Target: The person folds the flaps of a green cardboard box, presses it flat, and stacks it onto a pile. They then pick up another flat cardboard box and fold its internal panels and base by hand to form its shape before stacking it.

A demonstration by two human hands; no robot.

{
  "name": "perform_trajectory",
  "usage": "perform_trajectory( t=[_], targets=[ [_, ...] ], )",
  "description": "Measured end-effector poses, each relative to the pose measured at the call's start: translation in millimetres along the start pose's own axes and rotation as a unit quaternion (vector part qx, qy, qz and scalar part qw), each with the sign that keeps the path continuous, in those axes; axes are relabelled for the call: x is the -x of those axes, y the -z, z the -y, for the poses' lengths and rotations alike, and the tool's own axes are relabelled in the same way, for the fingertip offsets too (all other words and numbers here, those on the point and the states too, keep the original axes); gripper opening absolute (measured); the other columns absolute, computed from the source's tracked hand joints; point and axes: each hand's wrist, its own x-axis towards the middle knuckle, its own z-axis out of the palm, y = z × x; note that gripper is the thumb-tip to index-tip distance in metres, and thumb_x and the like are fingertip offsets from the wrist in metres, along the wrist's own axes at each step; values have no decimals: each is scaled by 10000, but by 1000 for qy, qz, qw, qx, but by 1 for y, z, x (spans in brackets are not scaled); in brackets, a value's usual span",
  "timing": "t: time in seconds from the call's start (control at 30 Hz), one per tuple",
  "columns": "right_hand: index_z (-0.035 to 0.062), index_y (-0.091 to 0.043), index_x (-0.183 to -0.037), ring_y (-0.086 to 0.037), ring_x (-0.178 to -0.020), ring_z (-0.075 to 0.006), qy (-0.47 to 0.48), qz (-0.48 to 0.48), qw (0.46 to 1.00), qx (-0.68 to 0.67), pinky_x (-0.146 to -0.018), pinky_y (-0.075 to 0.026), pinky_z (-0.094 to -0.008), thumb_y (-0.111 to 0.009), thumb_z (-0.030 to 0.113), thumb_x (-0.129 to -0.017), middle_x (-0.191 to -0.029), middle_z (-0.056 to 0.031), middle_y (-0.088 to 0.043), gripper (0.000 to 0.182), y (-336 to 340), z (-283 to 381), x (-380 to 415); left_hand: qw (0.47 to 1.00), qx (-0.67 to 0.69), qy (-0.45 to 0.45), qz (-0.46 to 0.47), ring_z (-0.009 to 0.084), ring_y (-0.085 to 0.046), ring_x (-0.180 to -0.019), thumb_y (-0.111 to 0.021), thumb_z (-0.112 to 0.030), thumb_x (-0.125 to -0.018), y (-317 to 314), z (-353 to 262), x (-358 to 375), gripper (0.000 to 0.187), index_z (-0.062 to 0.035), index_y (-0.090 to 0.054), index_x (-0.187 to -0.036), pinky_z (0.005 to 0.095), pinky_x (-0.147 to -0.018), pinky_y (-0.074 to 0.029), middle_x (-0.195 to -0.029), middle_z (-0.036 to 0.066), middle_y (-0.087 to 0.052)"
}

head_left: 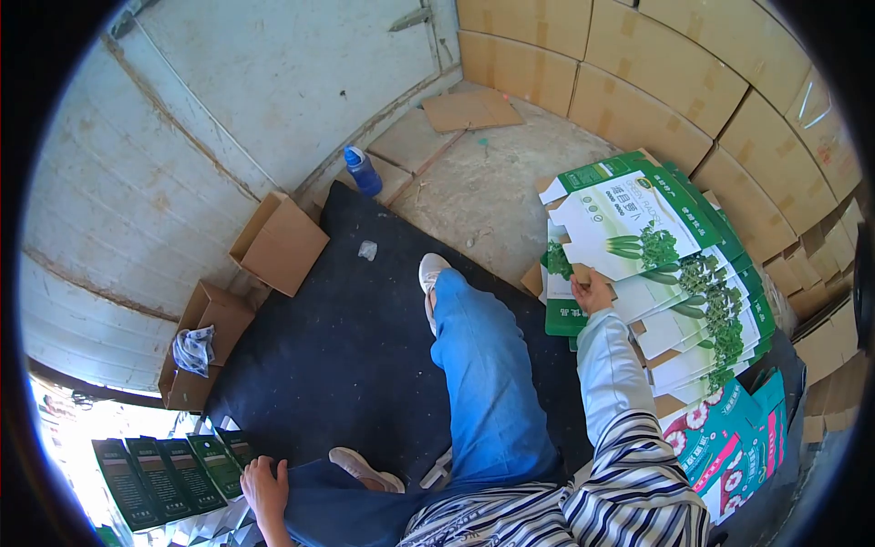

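My right hand (594, 292) reaches to the right and pinches the near edge of a flattened printed carton (638, 223), white and green with a radish picture. That carton lies on top of a fanned stack of similar flat cartons (720, 319). At the lower left, my left hand (264, 497) is beside a row of upright dark green box panels (164, 479), its fingers slightly apart and nothing visible in them. The fingertips come right at the end of that row, by my bent leg.
Teal and pink flat cartons (734, 447) lie below the stack. Brown boxes (674, 91) are piled along the right wall. A blue bottle (363, 171) stands by the white wall. Open cardboard boxes (278, 244) edge the black mat (337, 365), which holds my feet.
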Motion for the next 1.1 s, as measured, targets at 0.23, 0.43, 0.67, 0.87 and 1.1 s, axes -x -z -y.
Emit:
perform_trajectory(
  t=[0.23,0.43,0.67,0.87,1.1],
  targets=[
    [51,-583,-880,-602,-563,-150,192,71,950,237,-515,-479,-264,-607,385,-870,-702,-71,-627,335,-66,81,53,1000,8,-2,-15,300,-575,-901,-630,-321,-821,-3,0,-1,288,-40,-619,-887,424,-814,-420,-871,120,-618],
    [-11,-614,-938,-578,-550,-139,353,209,839,357,-499,-453,-253,-578,377,-871,-727,-81,-636,395,-171,127,196,999,19,-3,-28,286,-582,-889,-650,-318,-805,3,-4,-1,284,-42,-616,-864,408,-791,-425,-851,117,-623],
    [12,-608,-974,-582,-646,-139,251,460,828,201,-530,-447,-275,-537,263,-914,-788,-58,-627,267,-253,114,330,998,53,24,-38,292,-595,-885,-673,-349,-780,9,4,8,324,-47,-618,-881,403,-779,-428,-871,120,-629],
    [29,-574,-1060,-570,-631,-156,30,578,813,68,-531,-437,-289,-550,250,-916,-799,-72,-633,265,-293,49,369,979,192,-1,-67,330,-586,-991,-672,-390,-794,13,8,1,510,-26,-573,-1137,417,-837,-465,-1055,169,-597],
    [43,-546,-1071,-526,-593,-192,-192,527,824,80,-582,-426,-341,-558,248,-919,-770,-84,-594,256,-243,-68,411,870,492,22,-24,314,-592,-1059,-686,-417,-818,-23,17,-56,702,30,-439,-1301,378,-884,-480,-1218,232,-518]
  ],
)
